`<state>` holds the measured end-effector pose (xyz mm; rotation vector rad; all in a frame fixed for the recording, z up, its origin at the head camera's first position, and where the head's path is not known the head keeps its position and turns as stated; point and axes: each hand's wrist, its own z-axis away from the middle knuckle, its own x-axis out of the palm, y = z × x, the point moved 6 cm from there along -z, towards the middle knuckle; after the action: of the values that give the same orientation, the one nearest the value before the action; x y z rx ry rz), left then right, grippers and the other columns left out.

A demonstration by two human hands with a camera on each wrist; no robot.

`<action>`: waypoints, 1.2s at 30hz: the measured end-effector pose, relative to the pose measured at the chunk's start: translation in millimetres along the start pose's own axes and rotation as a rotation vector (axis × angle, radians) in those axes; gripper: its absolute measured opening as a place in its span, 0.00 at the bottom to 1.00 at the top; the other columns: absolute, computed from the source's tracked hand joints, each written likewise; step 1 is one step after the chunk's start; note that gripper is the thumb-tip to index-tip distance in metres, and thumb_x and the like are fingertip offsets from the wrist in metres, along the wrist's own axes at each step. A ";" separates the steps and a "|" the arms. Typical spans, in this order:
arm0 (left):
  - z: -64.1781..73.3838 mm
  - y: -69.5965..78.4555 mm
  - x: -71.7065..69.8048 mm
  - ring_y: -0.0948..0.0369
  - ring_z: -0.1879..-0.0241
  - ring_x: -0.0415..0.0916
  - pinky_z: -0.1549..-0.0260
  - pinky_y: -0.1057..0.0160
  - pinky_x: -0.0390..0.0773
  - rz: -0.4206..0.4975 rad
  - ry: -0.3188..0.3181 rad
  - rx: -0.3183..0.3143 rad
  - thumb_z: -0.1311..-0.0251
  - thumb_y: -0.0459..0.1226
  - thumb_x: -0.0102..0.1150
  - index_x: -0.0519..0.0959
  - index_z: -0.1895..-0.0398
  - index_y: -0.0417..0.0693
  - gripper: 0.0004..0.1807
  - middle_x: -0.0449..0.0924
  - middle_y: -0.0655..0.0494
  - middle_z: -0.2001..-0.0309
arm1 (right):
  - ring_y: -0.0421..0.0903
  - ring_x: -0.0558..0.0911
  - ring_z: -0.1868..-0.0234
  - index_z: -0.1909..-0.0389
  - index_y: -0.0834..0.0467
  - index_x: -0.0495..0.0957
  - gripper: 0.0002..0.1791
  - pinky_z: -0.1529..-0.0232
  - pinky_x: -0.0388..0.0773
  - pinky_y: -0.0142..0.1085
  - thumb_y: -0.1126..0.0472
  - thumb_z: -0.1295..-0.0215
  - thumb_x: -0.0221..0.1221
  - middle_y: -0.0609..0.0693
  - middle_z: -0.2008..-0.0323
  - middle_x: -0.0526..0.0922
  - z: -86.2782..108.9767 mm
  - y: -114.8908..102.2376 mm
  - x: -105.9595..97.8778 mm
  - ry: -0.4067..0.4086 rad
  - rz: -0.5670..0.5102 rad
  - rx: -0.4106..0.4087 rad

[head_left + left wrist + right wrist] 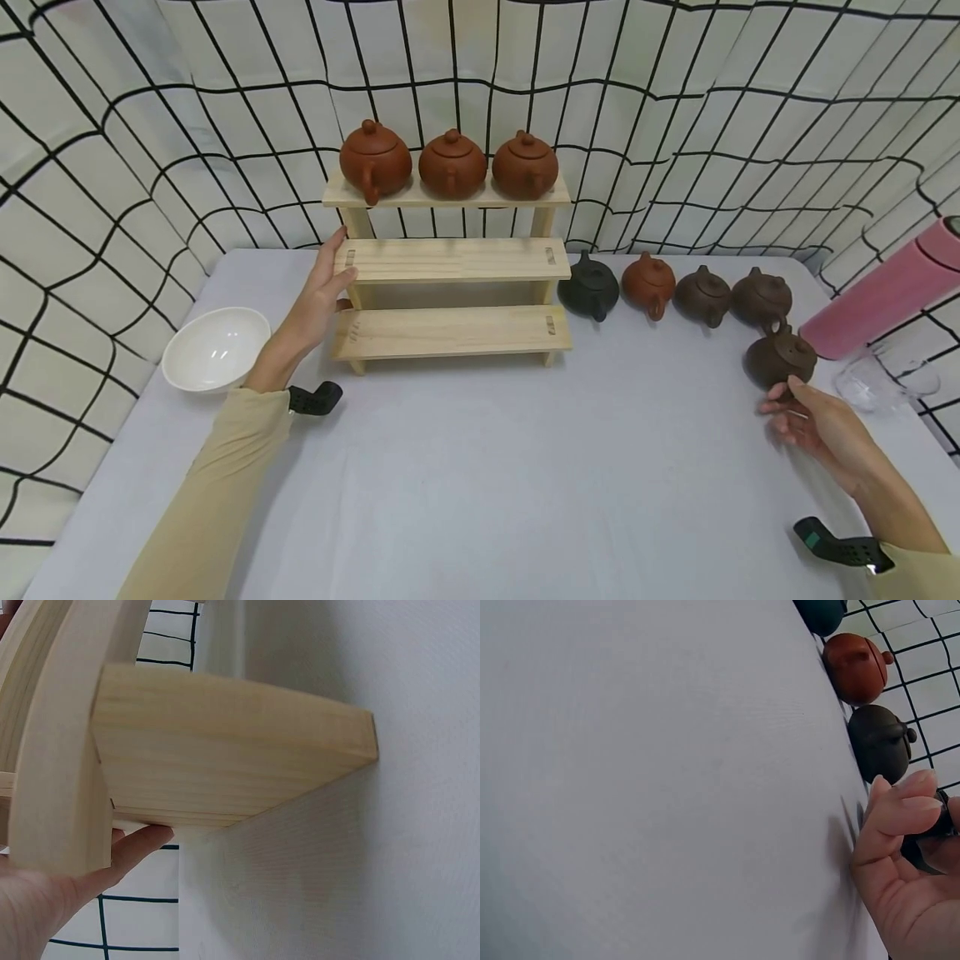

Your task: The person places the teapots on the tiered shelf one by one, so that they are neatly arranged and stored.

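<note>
A pale wooden three-tier stand (450,260) stands on the table; my left hand (318,287) grips its left side at the middle shelf. In the left wrist view the fingers reach behind an upright of the stand (56,757). Three reddish-brown teapots, the left one (375,158), middle one (452,167) and right one (525,169), sit on the top shelf. At the right, my right hand (828,433) pinches the near side of a dark brown teapot (777,358) with thumb and curled fingers. Those fingers partly hide it in the right wrist view.
Right of the stand are a black teapot (588,287), an orange-red teapot (648,285) and two dark brown ones (702,296). A pink bottle (885,292) and a clear glass (873,383) are at the right edge. A white bowl (216,350) stands left. Black wire grid (645,96) surrounds the table.
</note>
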<state>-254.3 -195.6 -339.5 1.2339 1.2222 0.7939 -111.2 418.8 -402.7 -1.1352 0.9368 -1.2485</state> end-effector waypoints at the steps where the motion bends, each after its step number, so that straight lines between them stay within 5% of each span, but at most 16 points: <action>1: 0.0 -0.2 -0.2 0.41 0.19 0.36 0.33 0.22 0.52 0.000 0.000 0.000 0.20 0.37 0.27 0.29 0.15 0.48 0.37 0.26 0.47 0.15 | 0.40 0.78 0.70 0.58 0.56 0.81 0.21 0.71 0.76 0.31 0.54 0.13 0.40 0.48 0.63 0.87 0.1 0.0 0.8 0.010 -0.017 -0.012; 10: -1.1 -1.7 -0.9 0.42 0.19 0.34 0.33 0.21 0.51 0.005 -0.003 0.007 0.20 0.37 0.28 0.29 0.15 0.48 0.37 0.26 0.47 0.15 | 0.41 0.78 0.69 0.58 0.59 0.77 0.18 0.71 0.75 0.31 0.54 0.14 0.43 0.50 0.64 0.82 5.3 -7.7 17.5 0.080 -0.119 -0.063; 17: -1.9 -2.6 -1.3 0.42 0.19 0.34 0.34 0.21 0.52 -0.005 -0.007 0.012 0.20 0.38 0.28 0.29 0.14 0.49 0.37 0.26 0.48 0.15 | 0.42 0.76 0.70 0.58 0.60 0.75 0.18 0.74 0.74 0.33 0.52 0.14 0.44 0.50 0.67 0.79 10.0 -38.7 55.7 0.111 0.001 -0.149; 26: -1.1 -1.2 -2.2 0.41 0.19 0.35 0.33 0.21 0.52 -0.003 -0.015 0.013 0.20 0.38 0.28 0.28 0.15 0.47 0.37 0.26 0.46 0.15 | 0.44 0.75 0.72 0.60 0.64 0.72 0.20 0.74 0.74 0.36 0.54 0.13 0.41 0.52 0.67 0.77 -7.6 -92.6 156.6 -0.119 0.193 -0.269; 31: -1.0 -0.6 -2.0 0.40 0.19 0.35 0.33 0.21 0.52 -0.018 -0.016 0.011 0.20 0.39 0.29 0.29 0.15 0.46 0.38 0.26 0.44 0.16 | 0.47 0.74 0.74 0.60 0.67 0.71 0.22 0.73 0.75 0.36 0.51 0.13 0.43 0.56 0.68 0.75 -29.1 -118.0 226.9 -0.203 0.297 -0.237; 36: 0.1 -0.4 -2.2 0.39 0.19 0.36 0.34 0.21 0.53 -0.017 -0.025 0.006 0.20 0.39 0.29 0.29 0.15 0.47 0.38 0.26 0.44 0.16 | 0.45 0.72 0.75 0.62 0.64 0.72 0.20 0.74 0.73 0.33 0.54 0.13 0.43 0.58 0.69 0.75 -55.2 -127.7 298.9 -0.314 0.263 -0.205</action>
<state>-254.7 -197.8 -339.4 1.2333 1.2146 0.7605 -158.0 119.7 -272.1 -1.2774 0.9524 -0.7486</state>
